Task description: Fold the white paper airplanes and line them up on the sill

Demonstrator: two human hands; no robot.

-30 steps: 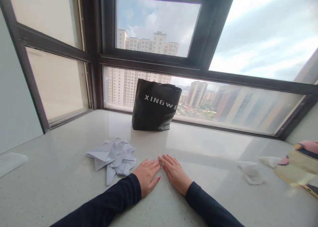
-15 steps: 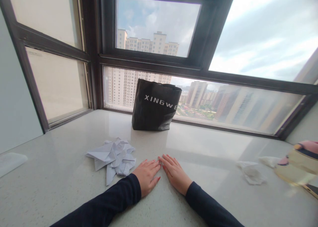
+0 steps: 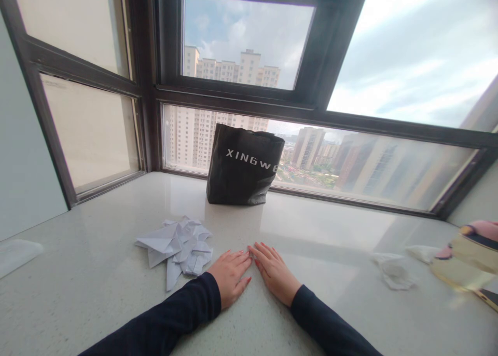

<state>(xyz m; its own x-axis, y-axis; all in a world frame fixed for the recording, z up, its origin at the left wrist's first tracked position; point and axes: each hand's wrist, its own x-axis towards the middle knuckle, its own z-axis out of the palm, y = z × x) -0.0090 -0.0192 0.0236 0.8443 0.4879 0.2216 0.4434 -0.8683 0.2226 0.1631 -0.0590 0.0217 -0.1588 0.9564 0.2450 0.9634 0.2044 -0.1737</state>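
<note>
Head view. Both hands lie flat, palms down, on the pale speckled counter (image 3: 97, 273), fingers stretched out and held together, gripping nothing. Left hand (image 3: 229, 274) and right hand (image 3: 275, 273) angle inward, so the fingertips meet or nearly meet at the middle; whether they actually touch cannot be told. Red nails on both hands. Dark sleeves (image 3: 171, 317) cover both forearms to the wrist. Nearest thing: a heap of folded white paper (image 3: 177, 246), just beside the left hand on its outer side, resting on the counter; the closest folds lie near the left wrist, contact not clear. A black bag (image 3: 243, 165) with white lettering "XINGW..." stands upright farther back, near the window (image 3: 249, 50), well apart from the hands. To the right, a crumpled white tissue (image 3: 392, 274) lies on the counter, well apart from the right hand. At the right edge, a pink and yellow object (image 3: 472, 255), partly cut off, kind not clear. At the far left edge, a pale flat item (image 3: 17, 253), blurred. Window frames are dark; tall buildings and cloudy sky show outside.
</note>
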